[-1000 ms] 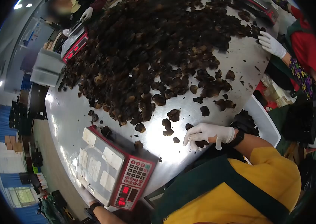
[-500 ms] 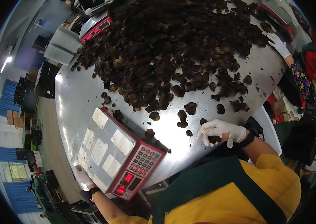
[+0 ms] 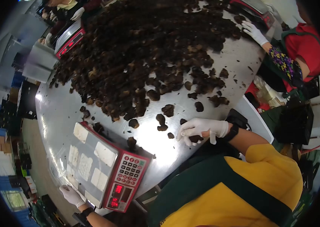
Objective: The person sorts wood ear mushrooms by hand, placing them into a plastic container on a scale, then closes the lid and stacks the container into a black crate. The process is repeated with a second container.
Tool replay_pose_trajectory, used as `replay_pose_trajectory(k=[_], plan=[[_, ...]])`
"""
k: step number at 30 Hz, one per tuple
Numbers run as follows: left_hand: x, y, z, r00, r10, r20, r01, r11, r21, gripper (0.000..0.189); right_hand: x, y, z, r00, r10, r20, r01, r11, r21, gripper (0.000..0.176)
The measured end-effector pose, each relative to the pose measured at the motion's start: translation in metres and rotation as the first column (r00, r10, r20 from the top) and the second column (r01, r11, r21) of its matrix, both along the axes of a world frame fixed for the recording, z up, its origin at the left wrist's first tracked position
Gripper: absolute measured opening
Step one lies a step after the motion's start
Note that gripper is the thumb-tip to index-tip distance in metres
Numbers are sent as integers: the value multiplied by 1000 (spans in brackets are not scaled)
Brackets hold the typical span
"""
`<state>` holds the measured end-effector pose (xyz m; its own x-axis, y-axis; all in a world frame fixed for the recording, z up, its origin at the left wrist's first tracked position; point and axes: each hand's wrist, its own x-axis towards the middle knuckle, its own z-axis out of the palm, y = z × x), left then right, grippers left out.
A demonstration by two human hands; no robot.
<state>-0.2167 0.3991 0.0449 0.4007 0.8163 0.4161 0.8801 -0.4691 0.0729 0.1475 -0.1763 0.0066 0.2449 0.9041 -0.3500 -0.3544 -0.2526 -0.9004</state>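
Observation:
My left hand (image 3: 72,195), in a white glove, is at the near left edge of the red and grey digital scale (image 3: 101,166), its fingers pressed together; what they hold is something I cannot make out. Clear plastic (image 3: 57,166) lies along the scale's left side, close to those fingertips. My right hand (image 3: 204,129), also gloved, rests low over the metal table (image 3: 175,151) with fingers curled and skin showing through a hole in the glove. A dark brown mushroom piece (image 3: 196,139) shows under its fingers. Several loose mushroom pieces (image 3: 168,110) are scattered nearby.
A large heap of dark mushroom pieces (image 3: 137,56) covers the far table. A second scale (image 3: 69,39) and a metal bin (image 3: 40,62) stand at the far left, a third scale (image 3: 256,11) at the far right. A co-worker's gloved hand (image 3: 254,33) touches the heap's right edge.
The view has swung, so the table and scale appear further left. My left hand has drawn slightly outward from the scale's edge. My right hand stays in nearly the same place over the table.

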Motion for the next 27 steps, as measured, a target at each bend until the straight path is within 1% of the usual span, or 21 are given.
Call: replay_pose_trajectory(k=[1, 3, 4, 5, 6, 7, 10, 12, 13, 15, 16, 17, 18, 19, 20, 21, 22, 23, 25, 26, 27], plan=[[-1, 3, -3, 999, 22, 38, -25, 995, 91, 15, 0, -1, 0, 1000, -1, -30, 0, 1000, -9, 33], [16, -25, 25, 978, 124, 169, -134, 990, 44, 17, 2, -4, -2, 1000, -13, 7, 13, 1000, 14, 32], [17, -29, 28, 963, 62, 262, -95, 989, 112, 21, 1, -1, -5, 999, -9, 31, 7, 999, 43, 32], [15, -30, 28, 938, -3, 346, -67, 980, 189, 25, 1, -1, -5, 999, -14, -46, 16, 999, 31, 31], [14, -29, 27, 907, -142, 397, 22, 956, 291, 30, 0, -1, -9, 1000, -4, -6, 4, 999, 37, 29], [39, -70, 48, 934, -88, 347, -28, 948, 316, 32, 1, -1, -12, 999, 2, 37, -4, 999, 37, 27], [66, -134, 69, 915, -170, 366, 51, 948, 313, 38, 0, -3, 10, 997, 23, 78, -18, 998, -64, 24], [89, -180, 73, 860, -406, 308, 323, 902, 286, 44, -2, -3, 12, 991, 26, 132, -20, 999, -49, 25], [90, -193, 71, 876, -436, 203, 410, 898, 159, 46, -4, -4, 11, 982, 41, 185, -37, 999, -24, 27], [96, -212, 58, 964, -252, 83, 265, 926, -268, 41, -7, -5, 3, 978, 34, 204, -30, 999, -26, 30], [109, -230, 62, 956, -283, 82, 295, 914, -280, 41, -11, -5, -3, 983, 0, 183, 5, 1000, -26, 30], [121, -252, 72, 965, -253, 68, 259, 886, -385, 42, -12, -8, -6, 976, -11, 220, 4, 999, 32, 29], [128, -271, 82, 975, -218, 47, 213, 851, -480, 45, -12, -12, 10, 973, -9, 232, 22, 998, -55, 27], [131, -283, 87, 970, -238, 46, 230, 844, -485, 45, -12, -18, 26, 970, -6, 242, 41, 989, -142, 25], [133, -294, 92, 937, -341, 75, 349, 900, -263, 43, -12, -27, 8, 873, -148, 465, 166, 986, 1, 24], [136, -300, 94, 894, -441, 80, 444, 895, -25, 42, -12, -36, -11, 711, -294, 639, 246, 955, 165, 24], [140, -302, 89, 892, -446, 78, 449, 893, -29, 42, 0, -48, -3, 476, -454, 754, 314, 888, 336, 19], [144, -303, 77, 832, -547, 96, 548, 836, 14, 39, 11, -64, 3, 443, -478, 759, 430, 856, 287, 15], [157, -309, 57, 682, -721, 120, 713, 693, 109, 37, 43, -89, 10, 172, -556, 813, 547, 740, 391, 15], [166, -320, 49, 609, -778, 157, 792, 608, -57, 37, 54, -102, 20, 149, -463, 874, 634, 723, 275, 24], [188, -343, 45, 534, -820, 207, 842, 495, -215, 38, 67, -107, 11, 38, -463, 886, 675, 665, 319, 28]])
